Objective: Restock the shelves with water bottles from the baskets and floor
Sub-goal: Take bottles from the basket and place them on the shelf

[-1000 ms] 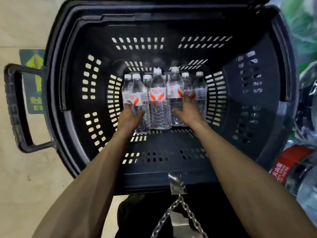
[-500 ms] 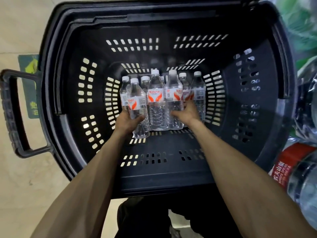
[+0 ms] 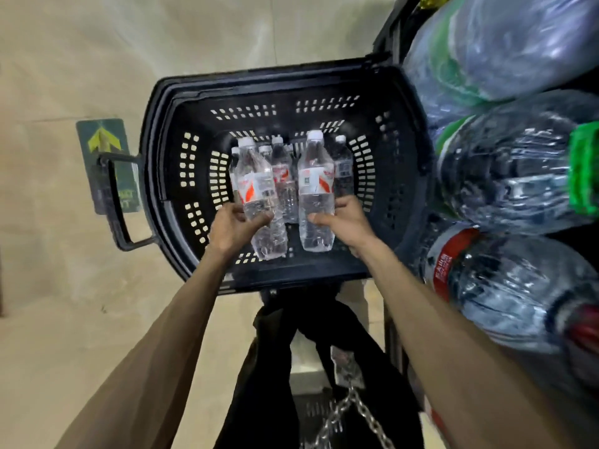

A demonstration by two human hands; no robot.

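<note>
Both hands have risen since the earlier frames, each now lifting a water bottle up from the cluster it was only gripping on the basket floor, and the camera has pulled back so the basket looks smaller.

Head view, looking down: the left hand [image 3: 234,225] is clamped around the lower half of the left bottle [image 3: 259,196], fingers wrapped across its front and thumb behind; the bottle tilts slightly, white cap away from the viewer, its base poking out below the hand. The right hand [image 3: 345,222] is closed on the right bottle [image 3: 316,196] from its right side, fingertips curling over the front of the clear lower body, below the red and white label.

Behind them, the remaining bottles [image 3: 283,176] stand upright in the black basket [image 3: 168,163]; the two lifted bottles hide most of them, so their number cannot be told. Label text is too blurred to read.

At the right edge, large wrapped bottles [image 3: 505,176] on the shelving are cut off and smeared. A green floor sign [image 3: 100,140] is partly covered by the basket handle [image 3: 121,215]. A chain [image 3: 353,413] hangs at the bottom.
</note>
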